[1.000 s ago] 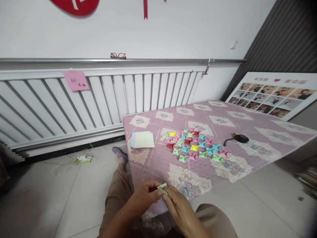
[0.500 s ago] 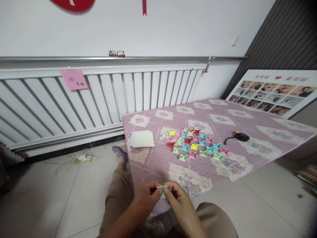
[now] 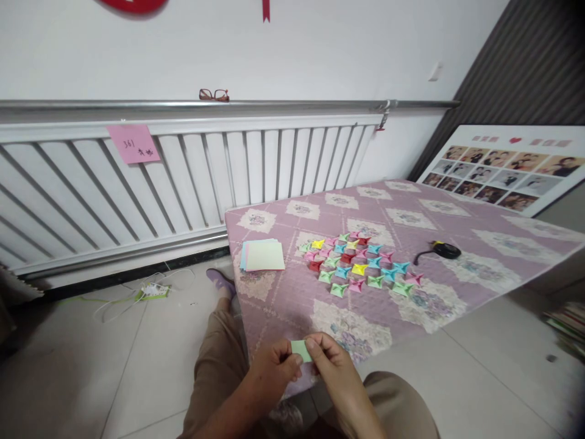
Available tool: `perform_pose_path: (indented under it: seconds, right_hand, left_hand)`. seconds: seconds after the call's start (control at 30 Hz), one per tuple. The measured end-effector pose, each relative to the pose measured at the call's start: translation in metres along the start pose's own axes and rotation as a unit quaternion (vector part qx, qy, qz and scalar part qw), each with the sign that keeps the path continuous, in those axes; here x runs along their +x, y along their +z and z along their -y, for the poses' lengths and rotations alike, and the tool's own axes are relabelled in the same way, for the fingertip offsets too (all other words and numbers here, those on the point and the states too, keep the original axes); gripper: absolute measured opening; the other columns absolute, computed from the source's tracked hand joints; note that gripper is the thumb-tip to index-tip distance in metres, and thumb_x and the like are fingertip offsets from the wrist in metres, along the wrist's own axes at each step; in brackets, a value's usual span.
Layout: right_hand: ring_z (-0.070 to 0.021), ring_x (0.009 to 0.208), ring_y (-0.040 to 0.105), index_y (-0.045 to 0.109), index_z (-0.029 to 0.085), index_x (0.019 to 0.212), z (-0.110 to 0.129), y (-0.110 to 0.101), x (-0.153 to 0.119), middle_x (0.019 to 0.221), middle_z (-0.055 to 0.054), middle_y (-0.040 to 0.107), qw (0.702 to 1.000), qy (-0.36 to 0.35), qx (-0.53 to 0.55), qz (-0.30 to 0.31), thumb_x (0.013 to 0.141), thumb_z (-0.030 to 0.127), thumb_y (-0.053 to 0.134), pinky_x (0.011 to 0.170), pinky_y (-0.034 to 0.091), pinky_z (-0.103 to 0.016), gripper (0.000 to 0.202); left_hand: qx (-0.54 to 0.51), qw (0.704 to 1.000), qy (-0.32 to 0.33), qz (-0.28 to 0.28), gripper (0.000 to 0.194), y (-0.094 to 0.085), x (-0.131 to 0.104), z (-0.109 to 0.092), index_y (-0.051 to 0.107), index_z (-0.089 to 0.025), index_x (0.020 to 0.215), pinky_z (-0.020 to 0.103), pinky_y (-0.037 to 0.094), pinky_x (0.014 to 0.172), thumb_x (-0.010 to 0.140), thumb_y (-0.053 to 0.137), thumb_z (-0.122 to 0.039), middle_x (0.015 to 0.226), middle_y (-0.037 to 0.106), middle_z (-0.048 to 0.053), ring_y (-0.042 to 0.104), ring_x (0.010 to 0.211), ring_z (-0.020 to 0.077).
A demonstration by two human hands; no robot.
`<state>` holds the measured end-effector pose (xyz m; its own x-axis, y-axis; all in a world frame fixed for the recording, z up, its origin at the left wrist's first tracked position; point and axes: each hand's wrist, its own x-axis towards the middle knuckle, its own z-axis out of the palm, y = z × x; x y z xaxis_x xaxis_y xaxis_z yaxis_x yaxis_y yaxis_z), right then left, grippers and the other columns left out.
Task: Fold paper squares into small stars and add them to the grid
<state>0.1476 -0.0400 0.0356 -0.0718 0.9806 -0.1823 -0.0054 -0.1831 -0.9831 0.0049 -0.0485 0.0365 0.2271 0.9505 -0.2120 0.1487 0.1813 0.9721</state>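
A small piece of light green paper (image 3: 300, 350) is held up between both hands near the table's front corner. My left hand (image 3: 274, 369) pinches its left side, thumb in front. On the right side, my right hand (image 3: 329, 364) grips it between thumb and fingers. Farther back on the table lie several folded paper pieces (image 3: 359, 269) in rows, coloured green, pink, red, blue and yellow. Left of them rests a stack of square paper sheets (image 3: 265, 256) with a pale sheet on top.
The table (image 3: 292, 311) has a purple patterned cloth. A black object with a short strap (image 3: 445, 250) lies at its right. Behind are a radiator (image 3: 274, 158), glasses (image 3: 214, 95) on a pipe and a photo board (image 3: 498, 167). A power strip (image 3: 154, 291) is on the floor.
The green paper now shows a flatter, wider face between my hands. My left fingers and thumb have shifted lower on its left side.
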Motion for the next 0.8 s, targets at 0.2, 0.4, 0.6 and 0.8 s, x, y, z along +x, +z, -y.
perform_pose_path:
  seconds: [0.2,0.4,0.6,0.8]
  right_hand:
    - [-0.0112,0.052,0.041,0.051,0.02,0.066,-0.008,0.008,-0.002,0.054,0.005,0.047,0.999,0.003,0.04,-0.026,0.075,0.058,0.06,0.051,0.033,-0.023,0.04]
    - [-0.012,0.053,0.042,0.053,0.02,0.063,-0.005,0.007,-0.001,0.055,0.004,0.049,0.999,-0.036,-0.016,-0.021,0.074,0.059,0.06,0.051,0.033,-0.023,0.041]
    - [-0.0107,0.047,0.04,0.049,0.022,0.065,-0.004,0.014,-0.005,0.05,0.006,0.046,0.997,0.008,0.075,-0.008,0.076,0.058,0.06,0.048,0.032,-0.023,0.039]
    - [-0.0109,0.049,0.039,0.049,0.021,0.064,-0.011,0.013,-0.004,0.052,0.006,0.045,0.999,0.005,0.037,-0.007,0.075,0.06,0.059,0.05,0.032,-0.023,0.042]
  left_hand:
    - [-0.003,1.0,0.012,-0.009,0.021,0.004,-0.003,0.005,0.051,-0.018,0.062,0.024,0.035,0.054,0.075,0.048,-0.034,0.057,0.053,-0.002,0.045,0.053,0.0116]
    - [-0.035,0.999,-0.014,0.018,0.016,0.001,0.001,0.013,0.058,-0.016,0.071,0.023,0.035,0.054,0.072,0.051,-0.03,0.057,0.05,-0.004,0.045,0.053,0.0106]
    - [-0.028,0.999,0.022,0.005,0.02,0.002,-0.004,0.01,0.052,-0.017,0.062,0.024,0.035,0.056,0.074,0.05,-0.032,0.057,0.05,-0.002,0.045,0.055,0.0117]
    - [-0.032,0.999,-0.003,0.03,0.016,0.0,-0.005,0.01,0.053,-0.017,0.065,0.024,0.034,0.055,0.073,0.05,-0.03,0.057,0.048,-0.003,0.043,0.054,0.0112]
